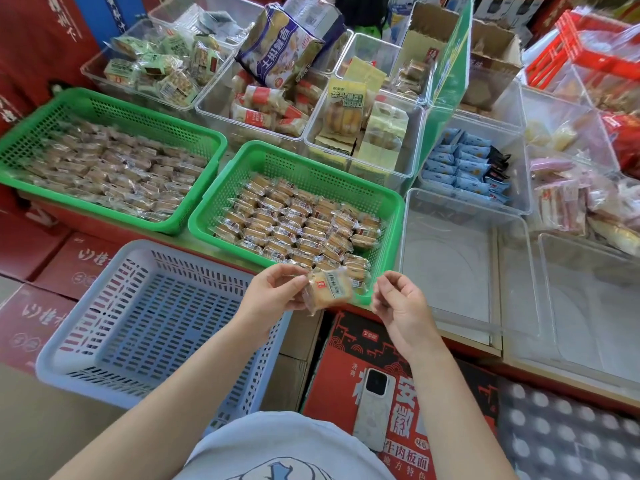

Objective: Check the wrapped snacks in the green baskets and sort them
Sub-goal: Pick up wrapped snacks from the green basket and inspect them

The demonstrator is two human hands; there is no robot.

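1. Blue basket (114,327): sits lower left on red cartons, below the shelf edge; no snacks visible inside.
2. Far green basket (31,133): upper left on the shelf, filled with clear-wrapped snacks laid flat.
3. Near green basket (391,216): just right of the far one, its front rim directly behind the hands; wrapped snacks lie in rows across its floor.
4. Clear bin (519,237): right of the near green basket, nothing visible in it.
5. Phone (372,407): lies face down on a red carton (332,375) below the hands.
6. Left hand (273,292): fingers curled, thumb and fingertips pinching the left end of the snack (329,289).
7. Right hand (401,306): fingers loosely curled, close to the snack's right end; the wrapper edge is blurred there, so contact cannot be confirmed.
8. Snack: one clear-wrapped piece with a printed label, held between the hands, tilted, over the front rim of the near green basket.
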